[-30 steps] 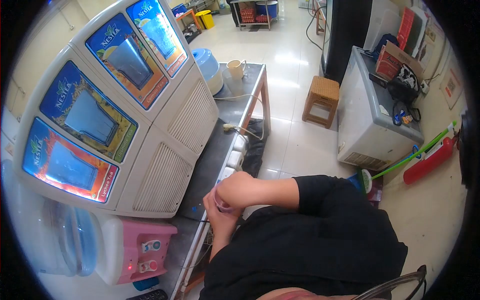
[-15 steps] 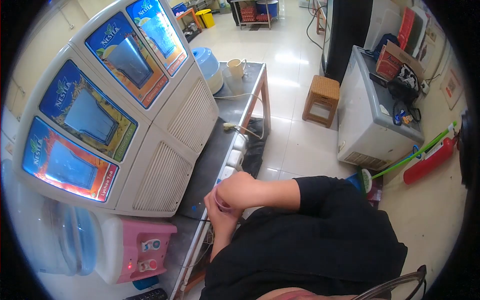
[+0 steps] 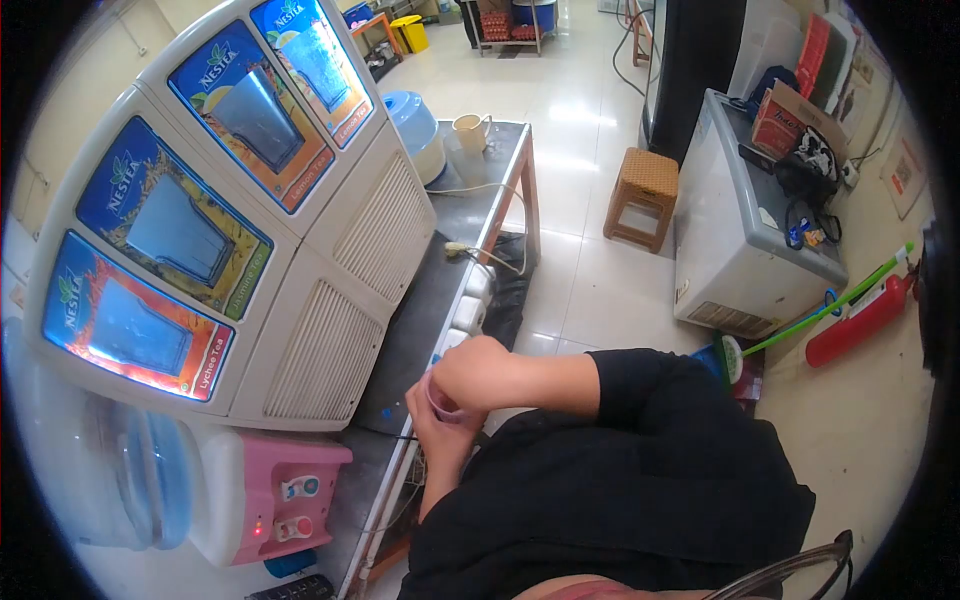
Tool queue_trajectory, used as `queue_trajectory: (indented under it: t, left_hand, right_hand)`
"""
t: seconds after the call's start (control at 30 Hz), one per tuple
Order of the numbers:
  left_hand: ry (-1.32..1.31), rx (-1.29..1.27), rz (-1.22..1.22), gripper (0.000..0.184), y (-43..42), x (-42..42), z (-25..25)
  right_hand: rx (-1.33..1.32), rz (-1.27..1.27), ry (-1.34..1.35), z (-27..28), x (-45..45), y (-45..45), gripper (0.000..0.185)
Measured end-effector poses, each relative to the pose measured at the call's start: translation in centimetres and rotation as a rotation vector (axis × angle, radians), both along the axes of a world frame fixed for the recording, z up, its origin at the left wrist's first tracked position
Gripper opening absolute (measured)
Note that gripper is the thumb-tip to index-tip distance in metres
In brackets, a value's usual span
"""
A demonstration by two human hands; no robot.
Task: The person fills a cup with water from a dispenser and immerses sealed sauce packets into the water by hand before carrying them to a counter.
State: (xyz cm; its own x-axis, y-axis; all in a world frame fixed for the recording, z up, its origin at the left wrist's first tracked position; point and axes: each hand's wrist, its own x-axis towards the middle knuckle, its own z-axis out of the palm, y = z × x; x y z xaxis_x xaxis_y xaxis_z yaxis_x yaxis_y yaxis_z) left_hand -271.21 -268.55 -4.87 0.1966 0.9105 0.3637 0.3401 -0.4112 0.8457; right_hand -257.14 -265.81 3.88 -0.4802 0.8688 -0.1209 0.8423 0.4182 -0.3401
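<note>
The single view comes from the person's head, facing forward and steeply down over the black shirt [image 3: 610, 470], with a glasses frame [image 3: 832, 548] very close at the lower right. Its wide lens, dark at the corners, puts the right hand [image 3: 472, 372] and left hand [image 3: 440, 438] near the middle, and its tilt makes the drinks machine [image 3: 275, 290], close on the left, lean. It takes in the pink dispenser [image 3: 265, 490] at lower left and the freezer [image 3: 722, 240] at right, reaching over the floor [image 3: 575, 185] to a distant rack [image 3: 512, 44].
</note>
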Motion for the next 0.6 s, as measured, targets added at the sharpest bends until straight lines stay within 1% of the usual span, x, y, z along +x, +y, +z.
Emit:
queue_trajectory:
  t: [0.1,0.2,0.3,0.4,0.5,0.6]
  left_hand:
    - [0.032,-0.013,0.037,0.083,-0.1,0.0,0.5]
    - [-0.022,-0.003,0.018,0.083,0.0,0.0,0.3]
    - [0.066,0.005,0.042,0.083,0.0,-0.4,-0.5]
    - [0.045,-0.005,0.030,0.084,0.0,-0.3,-0.3]
    - [-0.174,-0.102,0.016,0.083,0.3,-0.1,-1.2]
    - [-0.065,-0.045,0.070,0.082,0.5,-0.6,-1.3]
  right_hand:
    - [0.060,-0.060,-0.043,0.1,-0.1,0.3,0.020]
    - [0.054,-0.043,-0.028,-0.9,-0.4,0.3,0.017]
    - [0.063,0.062,-0.028,-1.6,-0.4,0.2,0.018]
    - [0.008,0.086,0.003,-0.3,0.0,-0.1,0.019]
    - [-0.020,0.022,0.026,0.4,0.5,0.0,0.022]
    - [0.121,-0.026,0.183,-0.1,1.0,-0.1,0.024]
